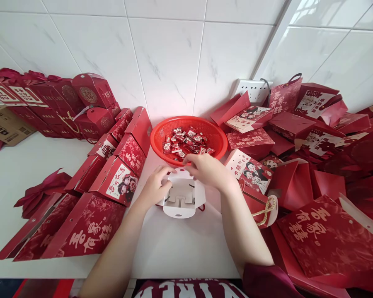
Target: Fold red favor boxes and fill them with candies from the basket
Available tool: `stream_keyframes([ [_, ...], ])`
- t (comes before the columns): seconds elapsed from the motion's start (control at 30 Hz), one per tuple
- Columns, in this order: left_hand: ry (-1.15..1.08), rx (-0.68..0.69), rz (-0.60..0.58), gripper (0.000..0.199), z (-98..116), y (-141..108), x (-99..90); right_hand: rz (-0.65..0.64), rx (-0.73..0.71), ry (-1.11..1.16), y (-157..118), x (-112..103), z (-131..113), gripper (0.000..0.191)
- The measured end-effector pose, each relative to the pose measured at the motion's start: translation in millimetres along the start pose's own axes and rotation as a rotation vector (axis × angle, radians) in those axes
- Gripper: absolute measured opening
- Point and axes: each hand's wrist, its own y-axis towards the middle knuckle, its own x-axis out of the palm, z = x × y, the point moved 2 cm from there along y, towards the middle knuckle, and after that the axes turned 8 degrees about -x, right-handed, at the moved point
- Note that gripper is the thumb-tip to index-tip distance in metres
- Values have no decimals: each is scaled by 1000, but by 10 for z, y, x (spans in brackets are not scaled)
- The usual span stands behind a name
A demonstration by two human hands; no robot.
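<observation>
Fingers (165, 169) of a worker's left hand (155, 188) curve at the left edge of a red gift box (178, 210), thumb and forefinger parted, directly in front of a red plastic basket (158, 145). Whether they pinch the cardboard cannot be told. The right hand (207, 170) reaches over the box's far right corner, its fingers bent and their tips by the far edge, overlapping the basket's near rim in view; their grip, too, cannot be told.

The box stands on a white tabletop (180, 252) between the two hands, just nearer the worker than the basket, its white interior facing up and a rounded flap folded out toward the worker. Small wrapped sweets (189, 141) in red and white lie heaped in the basket.

To the basket's left, red printed boxes (91, 225) line up in rows; farther left, ribboned boxes (54, 105) stand stacked near a brown cardboard carton (10, 124). To its right, red packages (332, 236) pile up, some tilted, including a box with a twisted gold cord (262, 213). A white power strip (251, 89) rests behind and to the right of the basket, near the tiled wall (170, 62).
</observation>
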Motion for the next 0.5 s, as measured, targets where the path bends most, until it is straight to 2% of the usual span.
stream_keyframes([
  [0.07, -102, -16, -11, 41, -45, 16, 42, 99, 52, 6, 106, -84, 45, 29],
  [0.1, -146, -32, -21, 43, -65, 23, 66, 103, 78, -3, 199, -109, 75, 31],
  [0.27, -270, -107, -83, 45, -134, 61, 158, -94, 72, 2, 918, -97, 190, 39],
  [0.33, -284, -105, -74, 44, -142, 68, 154, -195, 69, -1, 1186, -48, 202, 33],
  [0.4, -288, -102, -54, 45, -139, 64, 131, -272, 74, -19, 1379, 19, 206, 28],
  [0.5, -283, -116, -34, 45, -122, 43, 97, -342, 61, -56, 1533, 146, 228, 34],
])
